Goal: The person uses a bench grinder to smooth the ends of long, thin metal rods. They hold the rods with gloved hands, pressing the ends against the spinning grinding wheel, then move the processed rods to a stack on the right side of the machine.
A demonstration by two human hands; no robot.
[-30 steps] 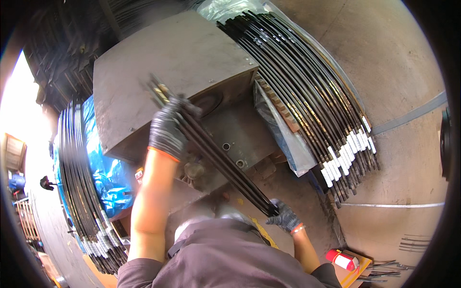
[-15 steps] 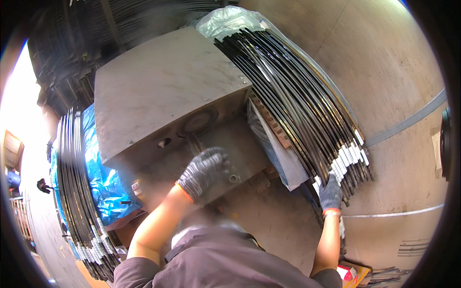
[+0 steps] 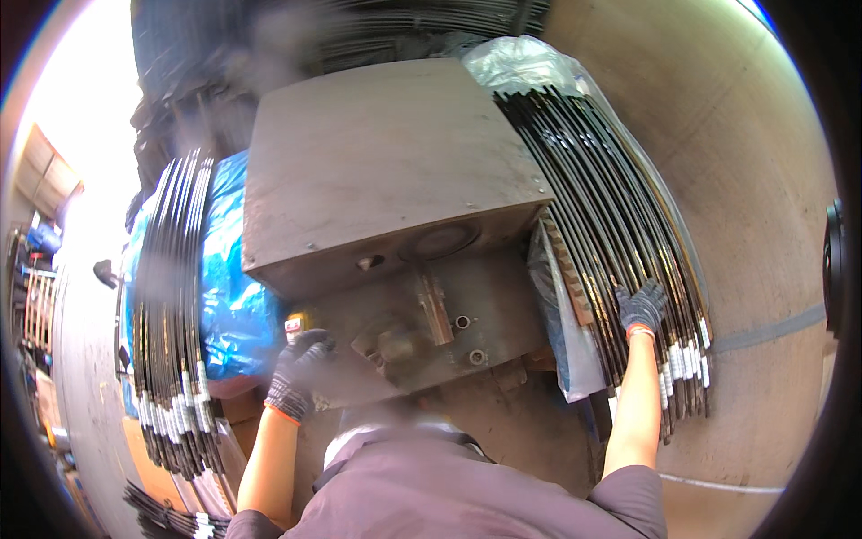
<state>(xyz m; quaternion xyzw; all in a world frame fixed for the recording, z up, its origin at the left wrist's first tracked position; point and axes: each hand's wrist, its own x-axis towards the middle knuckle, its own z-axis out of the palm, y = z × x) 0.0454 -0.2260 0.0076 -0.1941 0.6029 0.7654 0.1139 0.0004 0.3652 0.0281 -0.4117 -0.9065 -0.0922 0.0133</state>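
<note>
My left hand [image 3: 301, 373], in a grey knit glove with an orange cuff, is just below a small yellow-and-red box [image 3: 294, 325] at the left front of a grey metal machine [image 3: 386, 153]. Its fingers are loosely bent and apart, with nothing visible in them. To the right, my gloved right hand [image 3: 642, 310] lies with spread fingers on a row of long dark rods [image 3: 584, 198]. White labels [image 3: 687, 361] wrap the rods near their closer ends. Whether the right fingertips grip a single rod is hidden.
A second row of labelled dark rods [image 3: 171, 296] lies at the left beside blue plastic sheeting [image 3: 235, 296]. Below the machine's overhanging cover, a metal bar [image 3: 435, 310] and round fittings [image 3: 478, 357] sit on its bed. Clear plastic [image 3: 516, 61] covers the far right stack.
My left hand has moved left from the machine's middle to beside the small box. The right hand has left the labelled rod ends and now lies farther up the rods. The view has shifted.
</note>
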